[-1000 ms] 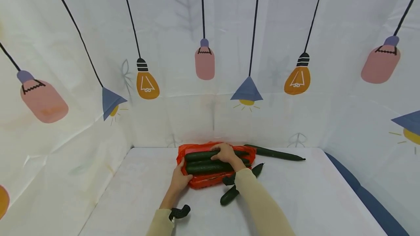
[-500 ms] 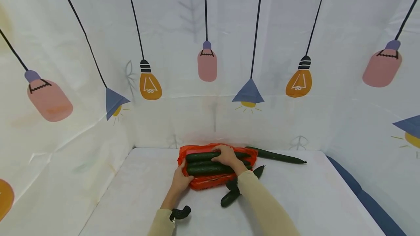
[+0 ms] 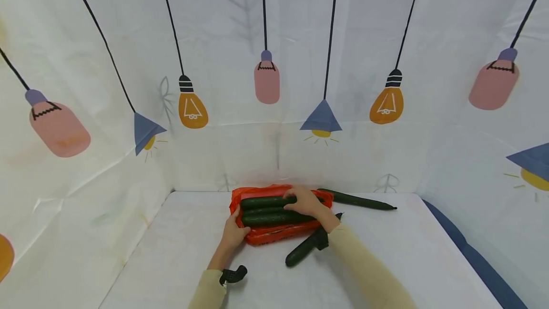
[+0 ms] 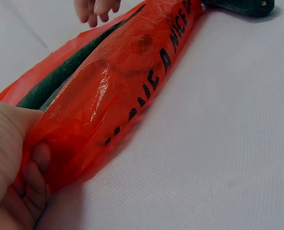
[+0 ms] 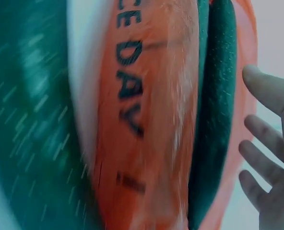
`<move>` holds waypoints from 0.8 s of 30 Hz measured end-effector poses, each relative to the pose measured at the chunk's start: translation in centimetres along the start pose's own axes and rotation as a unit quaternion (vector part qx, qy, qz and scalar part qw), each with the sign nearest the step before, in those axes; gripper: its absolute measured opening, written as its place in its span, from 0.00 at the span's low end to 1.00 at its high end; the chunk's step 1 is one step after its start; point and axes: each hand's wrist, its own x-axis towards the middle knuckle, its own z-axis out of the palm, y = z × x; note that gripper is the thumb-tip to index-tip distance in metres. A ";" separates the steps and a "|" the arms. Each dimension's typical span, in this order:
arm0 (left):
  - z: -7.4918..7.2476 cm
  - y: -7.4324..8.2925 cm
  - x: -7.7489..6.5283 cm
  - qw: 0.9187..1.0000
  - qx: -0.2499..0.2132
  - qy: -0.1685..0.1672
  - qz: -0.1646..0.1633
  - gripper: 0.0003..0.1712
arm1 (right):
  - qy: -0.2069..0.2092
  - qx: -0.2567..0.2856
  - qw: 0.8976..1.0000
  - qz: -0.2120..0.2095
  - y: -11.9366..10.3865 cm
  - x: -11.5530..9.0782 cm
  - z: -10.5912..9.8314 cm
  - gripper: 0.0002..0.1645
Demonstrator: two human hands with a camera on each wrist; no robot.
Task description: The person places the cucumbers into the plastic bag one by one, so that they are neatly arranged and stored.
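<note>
A red plastic bag [image 3: 274, 237] with black lettering lies at the back of the table, and several green cucumbers [image 3: 274, 218] show through its opening. My left hand [image 3: 233, 232] pinches the bag's left end; in the left wrist view its fingers [image 4: 36, 182] curl into the red plastic. Over the right part of the bagged cucumbers is my right hand [image 3: 304, 202]. The right wrist view shows that hand [image 5: 276, 158] with spread, slightly bent fingers, holding nothing beside a cucumber [image 5: 216, 115] in the bag.
One loose cucumber [image 3: 300, 253] lies in front of the bag, partly hidden by the right forearm. Another long cucumber [image 3: 364, 201] lies behind to the right, one end at the bag. A white sheet printed with lamps [image 3: 321, 118] hangs behind the white table [image 3: 171, 252].
My right hand has moved a little to the right over the cucumbers, and its forearm has swung right. My left hand keeps its hold on the bag's end.
</note>
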 end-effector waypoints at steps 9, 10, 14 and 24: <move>0.0 -0.2 0.4 1.000 0.012 -0.005 0.003 0.51 | -0.040 0.006 0.999 -0.016 -0.8 -4.5 -3.0 0.18; 0.0 -0.2 0.5 1.000 0.011 -0.003 0.005 0.51 | -0.041 0.010 0.999 -0.017 -0.8 -5.0 -3.2 0.18; -0.1 -0.2 0.6 1.000 0.007 -0.005 0.008 0.51 | -0.040 0.035 0.998 -0.027 -0.2 -7.0 -3.8 0.18; -0.2 -0.4 0.8 1.000 -0.003 -0.014 -0.003 0.52 | -0.022 0.120 0.992 -0.023 2.3 -12.2 -3.7 0.21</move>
